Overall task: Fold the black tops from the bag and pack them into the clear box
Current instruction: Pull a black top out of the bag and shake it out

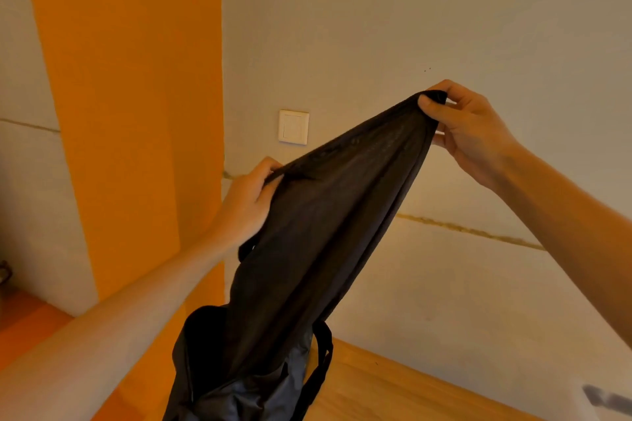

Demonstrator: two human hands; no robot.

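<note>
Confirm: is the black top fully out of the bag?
No, the lower end of the black top sits inside the open bag.

We hold the top (325, 215) stretched between our hands, above the bag (212, 369).
Our left hand (246, 205) grips its edge low at left and our right hand (468, 133) higher at right. Its lower end hangs into the bag on the table (393, 386), with a wall switch (293, 126) behind.

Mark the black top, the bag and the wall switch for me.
black top (328, 215), head view, middle of the stretched fabric.
bag (239, 400), head view, its grey front panel below the top.
wall switch (293, 127), head view, centre of its plate.
</note>
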